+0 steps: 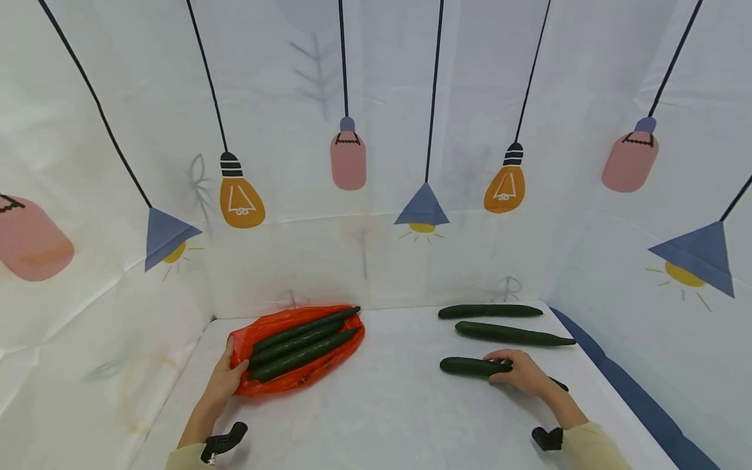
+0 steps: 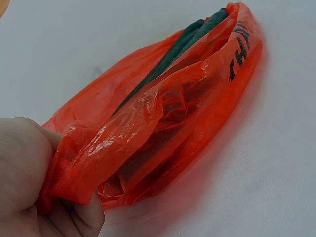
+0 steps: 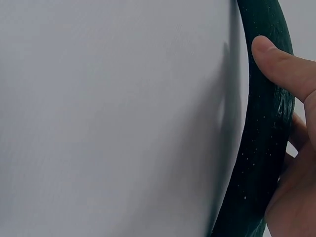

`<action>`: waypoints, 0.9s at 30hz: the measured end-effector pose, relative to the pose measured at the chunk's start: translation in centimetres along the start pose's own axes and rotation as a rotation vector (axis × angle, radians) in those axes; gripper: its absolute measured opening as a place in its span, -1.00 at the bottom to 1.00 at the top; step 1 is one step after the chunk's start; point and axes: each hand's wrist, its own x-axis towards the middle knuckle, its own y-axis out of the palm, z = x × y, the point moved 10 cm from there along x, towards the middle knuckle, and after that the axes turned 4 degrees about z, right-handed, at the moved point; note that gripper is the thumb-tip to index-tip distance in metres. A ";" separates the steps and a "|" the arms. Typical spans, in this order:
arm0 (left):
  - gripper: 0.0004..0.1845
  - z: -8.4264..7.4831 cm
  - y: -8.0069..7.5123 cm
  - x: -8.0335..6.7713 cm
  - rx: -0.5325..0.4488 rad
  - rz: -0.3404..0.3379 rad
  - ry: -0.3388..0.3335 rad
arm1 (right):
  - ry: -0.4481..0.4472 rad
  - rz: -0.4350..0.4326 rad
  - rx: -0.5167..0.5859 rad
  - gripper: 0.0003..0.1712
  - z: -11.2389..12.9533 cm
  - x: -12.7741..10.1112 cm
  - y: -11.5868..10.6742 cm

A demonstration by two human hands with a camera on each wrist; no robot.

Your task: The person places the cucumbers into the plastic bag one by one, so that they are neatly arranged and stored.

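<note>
An orange-red plastic bag (image 1: 346,352) lies at the left of the table with 3 long dark green cucumbers (image 1: 302,341) in its open mouth. My left hand (image 1: 226,376) grips the near left edge of the bag, and in the left wrist view thumb and fingers (image 2: 89,215) hold its bunched film. Over at the right, my right hand (image 1: 519,373) holds another cucumber (image 1: 467,367) around its middle. The right wrist view has the thumb (image 3: 281,61) lying across this cucumber (image 3: 259,143), with the other fingers partly hidden behind it.
Two more cucumbers, one at the back edge (image 1: 490,311) and one nearer (image 1: 514,333), lie beyond my right hand. White cloth walls (image 1: 388,261) printed with lamps stand around the white table (image 1: 388,418). Blue fabric (image 1: 634,398) runs beside its right edge.
</note>
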 end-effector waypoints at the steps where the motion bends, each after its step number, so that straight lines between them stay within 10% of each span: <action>1: -0.22 -0.1 0.1 0.0 0.002 0.000 0.004 | -0.005 0.004 0.008 -0.56 0.2 0.2 0.2; 27: -0.22 -0.8 -0.7 0.4 0.059 -0.084 -0.006 | -0.195 0.039 0.069 -0.60 9.3 10.3 4.5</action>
